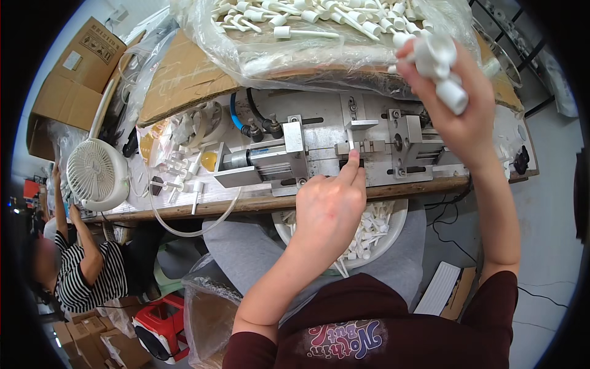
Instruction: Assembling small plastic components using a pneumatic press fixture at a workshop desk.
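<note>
My left hand [332, 209] reaches over the bench-top machine, its index and middle fingers together and pointing forward. Their tips meet the end of a slim white plastic stem [350, 136] in the middle of the fixture [372, 146]; the thumb is hidden. Raised at the right, my right hand [458, 107] is closed around several white plastic caps with stems [452, 93], slightly blurred. On either side of the fixture, metal cylinder units, the left one [264, 161] and the right one [418, 144], face each other.
Behind the machine, a plastic-lined cardboard tray [190, 77] holds a heap of capped stems [344, 13]. A white tub [399, 230] of white pieces sits at my lap. A white fan [97, 174] and loose parts [181, 169] lie left; a person in stripes [92, 277] works beyond.
</note>
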`<action>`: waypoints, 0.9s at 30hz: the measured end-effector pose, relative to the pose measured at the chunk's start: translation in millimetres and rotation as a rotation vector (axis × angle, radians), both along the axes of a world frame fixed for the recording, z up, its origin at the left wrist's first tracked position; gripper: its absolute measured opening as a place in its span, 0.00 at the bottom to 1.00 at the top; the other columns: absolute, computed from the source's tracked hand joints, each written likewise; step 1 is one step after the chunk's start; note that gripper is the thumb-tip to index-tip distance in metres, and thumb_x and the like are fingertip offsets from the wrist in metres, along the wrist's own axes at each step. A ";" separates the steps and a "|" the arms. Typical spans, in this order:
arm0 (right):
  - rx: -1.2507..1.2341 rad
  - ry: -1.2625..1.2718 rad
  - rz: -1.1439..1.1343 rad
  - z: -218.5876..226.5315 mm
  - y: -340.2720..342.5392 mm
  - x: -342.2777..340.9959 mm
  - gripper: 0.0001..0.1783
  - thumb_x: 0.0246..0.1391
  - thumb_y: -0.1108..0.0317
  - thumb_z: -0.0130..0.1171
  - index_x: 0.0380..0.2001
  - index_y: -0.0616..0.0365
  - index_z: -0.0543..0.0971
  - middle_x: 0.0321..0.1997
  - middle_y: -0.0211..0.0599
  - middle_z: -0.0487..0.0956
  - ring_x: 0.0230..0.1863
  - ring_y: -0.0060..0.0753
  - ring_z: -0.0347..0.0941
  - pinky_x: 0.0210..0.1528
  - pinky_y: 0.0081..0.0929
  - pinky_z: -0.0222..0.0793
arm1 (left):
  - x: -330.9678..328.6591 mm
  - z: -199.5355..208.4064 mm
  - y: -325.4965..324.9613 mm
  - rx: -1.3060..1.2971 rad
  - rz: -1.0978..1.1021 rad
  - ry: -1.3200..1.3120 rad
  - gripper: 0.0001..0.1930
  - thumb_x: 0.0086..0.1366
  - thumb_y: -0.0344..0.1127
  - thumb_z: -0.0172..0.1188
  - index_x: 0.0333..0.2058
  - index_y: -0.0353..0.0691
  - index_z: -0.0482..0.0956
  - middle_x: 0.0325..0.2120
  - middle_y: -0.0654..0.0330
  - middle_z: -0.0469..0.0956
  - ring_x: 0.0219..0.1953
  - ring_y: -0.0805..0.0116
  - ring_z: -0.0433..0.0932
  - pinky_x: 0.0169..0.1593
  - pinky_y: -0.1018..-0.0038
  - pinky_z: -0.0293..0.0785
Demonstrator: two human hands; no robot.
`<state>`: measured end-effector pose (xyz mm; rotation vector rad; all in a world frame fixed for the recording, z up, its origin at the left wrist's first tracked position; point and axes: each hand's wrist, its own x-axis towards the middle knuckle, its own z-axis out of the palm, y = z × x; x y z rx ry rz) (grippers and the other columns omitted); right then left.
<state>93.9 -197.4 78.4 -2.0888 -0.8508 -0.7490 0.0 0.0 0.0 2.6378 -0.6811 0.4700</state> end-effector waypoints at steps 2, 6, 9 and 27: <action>-0.077 -0.224 0.088 -6.9 -4.5 -6.7 0.14 0.51 0.83 0.66 0.43 0.66 0.79 0.42 0.40 0.83 0.42 0.39 0.79 0.46 0.29 0.75 | -0.1 1.3 -0.1 -0.005 0.002 0.014 0.14 0.52 0.29 0.68 0.39 0.35 0.84 0.47 0.58 0.83 0.23 0.63 0.80 0.29 0.72 0.75; -0.096 -0.276 0.063 -20.4 -5.3 -31.9 0.19 0.40 0.82 0.63 0.41 0.65 0.81 0.39 0.46 0.81 0.40 0.44 0.80 0.43 0.32 0.76 | 1.3 3.4 2.3 0.008 0.004 0.012 0.14 0.52 0.29 0.68 0.39 0.36 0.84 0.46 0.58 0.83 0.23 0.62 0.80 0.30 0.71 0.75; -0.147 -0.288 0.043 -30.7 -10.6 -48.2 0.16 0.45 0.75 0.64 0.41 0.66 0.81 0.40 0.47 0.82 0.36 0.45 0.81 0.37 0.32 0.78 | 1.0 4.5 4.4 -0.068 -0.014 0.032 0.16 0.53 0.31 0.69 0.41 0.36 0.84 0.46 0.58 0.83 0.25 0.62 0.81 0.31 0.71 0.76; -0.001 -0.202 -0.102 -75.3 -8.0 -74.9 0.21 0.40 0.85 0.60 0.43 0.68 0.81 0.44 0.49 0.82 0.42 0.46 0.81 0.43 0.34 0.77 | -11.1 -10.0 6.5 -0.544 -0.027 0.126 0.20 0.52 0.21 0.70 0.46 0.37 0.84 0.56 0.51 0.76 0.37 0.69 0.84 0.40 0.73 0.82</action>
